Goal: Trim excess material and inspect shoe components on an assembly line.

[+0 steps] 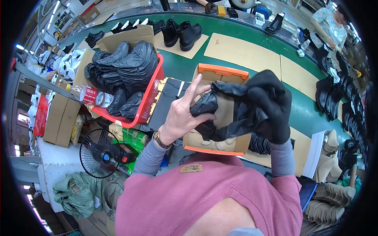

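Above the orange-edged box, I pinch a limp black piece between the thumb and fingers of my bare left hand. My black-gloved right hand is at its other side; black against black, I cannot tell whether it grips. Left of the box stands a red basket of black bundles; beyond the box, black boots rest on the green surface.
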{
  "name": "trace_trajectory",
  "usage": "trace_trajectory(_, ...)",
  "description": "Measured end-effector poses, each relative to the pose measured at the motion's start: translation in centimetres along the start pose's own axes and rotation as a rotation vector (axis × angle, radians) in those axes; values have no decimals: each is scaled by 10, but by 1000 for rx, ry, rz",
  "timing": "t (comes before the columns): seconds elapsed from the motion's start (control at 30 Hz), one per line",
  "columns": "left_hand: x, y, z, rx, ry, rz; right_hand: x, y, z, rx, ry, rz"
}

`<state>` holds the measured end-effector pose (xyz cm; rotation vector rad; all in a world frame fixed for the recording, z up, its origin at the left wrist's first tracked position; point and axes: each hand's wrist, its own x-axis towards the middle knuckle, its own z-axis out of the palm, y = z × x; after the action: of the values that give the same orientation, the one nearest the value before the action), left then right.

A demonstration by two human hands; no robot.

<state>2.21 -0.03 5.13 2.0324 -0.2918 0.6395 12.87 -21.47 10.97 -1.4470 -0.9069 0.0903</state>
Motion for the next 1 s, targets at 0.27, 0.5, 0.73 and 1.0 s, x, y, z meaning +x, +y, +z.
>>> trace_trajectory(0.27, 6, 7, 2, 17, -106, 3, -13, -33, 2, -142, -264, -227)
trace_trajectory(0.5, 6, 6, 5, 80, -151, 301, -16, -39, -3, 256, 108, 218)
trace_trajectory(0.73, 0, 4, 11, 114, 160, 122, -16, -40, 15, -241, -552, -260)
trace_trajectory(1.0, -15, -9, 35, -328, 490, -40, -24, 36, -10, 436, 145, 280)
